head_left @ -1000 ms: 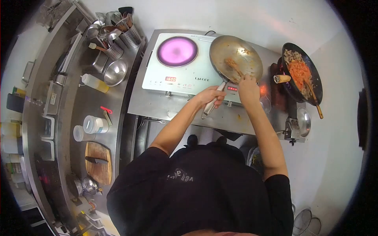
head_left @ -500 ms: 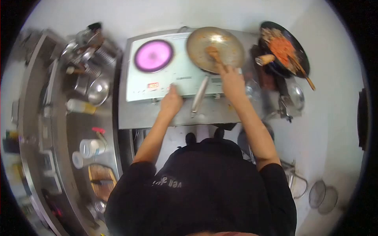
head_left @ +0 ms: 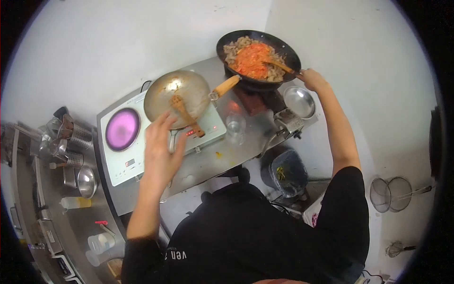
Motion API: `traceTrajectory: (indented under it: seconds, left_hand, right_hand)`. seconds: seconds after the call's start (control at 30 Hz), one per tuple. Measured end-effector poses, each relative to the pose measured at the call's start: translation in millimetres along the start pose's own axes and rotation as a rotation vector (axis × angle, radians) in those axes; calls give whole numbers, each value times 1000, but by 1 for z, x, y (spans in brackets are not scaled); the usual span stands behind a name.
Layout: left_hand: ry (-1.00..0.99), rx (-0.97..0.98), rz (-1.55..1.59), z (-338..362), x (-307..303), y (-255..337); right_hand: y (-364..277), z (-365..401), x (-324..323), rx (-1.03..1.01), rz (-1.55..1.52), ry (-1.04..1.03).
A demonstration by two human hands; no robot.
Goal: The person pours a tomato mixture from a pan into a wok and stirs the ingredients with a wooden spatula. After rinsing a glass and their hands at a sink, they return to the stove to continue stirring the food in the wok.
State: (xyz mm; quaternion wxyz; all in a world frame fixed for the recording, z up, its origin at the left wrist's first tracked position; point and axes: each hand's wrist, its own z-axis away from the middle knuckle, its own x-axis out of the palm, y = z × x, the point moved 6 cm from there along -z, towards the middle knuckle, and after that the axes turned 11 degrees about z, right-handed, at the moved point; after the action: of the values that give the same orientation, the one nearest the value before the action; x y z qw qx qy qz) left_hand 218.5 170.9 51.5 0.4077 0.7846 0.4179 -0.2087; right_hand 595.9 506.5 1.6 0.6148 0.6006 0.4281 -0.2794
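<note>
My right hand (head_left: 312, 79) grips the end of a wooden spatula (head_left: 280, 65) whose blade sits in the black wok (head_left: 229, 39). The wok holds browned pieces and an orange-red shredded food (head_left: 253, 59). My left hand (head_left: 161, 146) has its fingers apart and holds nothing, just below the steel pan (head_left: 158, 92) and over its handle. A second wooden spatula (head_left: 188, 117) rests in that pan and sticks out over its rim. The pan stands on the right side of the white cooktop (head_left: 120, 168).
A purple-lit burner (head_left: 123, 129) glows at left. A clear container (head_left: 235, 125) and a metal bowl (head_left: 299, 102) stand right of the cooktop. Below is a lined bin (head_left: 288, 173). Utensils, a bowl (head_left: 87, 182) and a yellow bottle (head_left: 76, 203) line the left counter; strainers (head_left: 390, 194) hang at right.
The view has turned toward the wok. My right hand has let go of the spatula in the pan and taken hold of the one in the wok. My left hand has moved from the controls toward the pan.
</note>
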Motion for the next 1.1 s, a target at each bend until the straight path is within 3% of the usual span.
traceTrajectory:
  seconds: [0.07, 0.13, 0.2, 0.23, 0.3, 0.43, 0.5, 0.53, 0.6, 0.63, 0.7, 0.87, 0.97, 1.03, 1.1]
  left_hand:
    - [-57, 82, -19, -45, 38, 25]
    - [-105, 142, -122, -85, 89, 19]
    - [-249, -67, -168, -115, 142, -4]
    - [-243, -79, -169, -126, 155, -5]
    - [-558, -425, -121, -136, 188, -29]
    - [-649, -571, -51, -136, 199, -46]
    - [-759, -938, 410, -121, 213, -50]
    - [-758, -933, 409, -120, 212, -50]
    - [-688, -1067, 893, -107, 217, -39]
    - [-691, -1066, 902, -101, 222, -39]
    - [-558, -1289, 1403, -85, 235, -37]
    - [-528, -1214, 1376, -83, 247, -23]
    - [-492, -1181, 1298, -83, 245, -29]
    - [-488, -1181, 1251, -82, 243, -32]
    - [-483, -1155, 1255, -85, 239, -33]
  right_hand:
    - [-5, -36, 31, -345, -123, -26]
    - [-7, -26, -16, -340, -90, 37]
    - [-23, -32, -43, -349, -50, 89]
    - [-34, -42, -42, -387, -13, 69]
    - [-27, -53, -51, -427, 23, 64]
    - [28, -31, -140, -538, 45, -19]
    - [44, -9, -159, -534, 11, -84]
    - [46, 4, -163, -530, 11, -82]
    - [36, 37, -168, -621, 35, -53]
    - [25, 47, -160, -645, 35, -55]
    - [-6, 63, -145, -648, 43, -48]
    - [-86, 57, -92, -398, -89, 222]
    - [-83, -6, -57, -284, -83, 312]
    - [-60, -30, -65, -260, -136, 126]
    - [-39, -48, -73, -229, -153, 112]
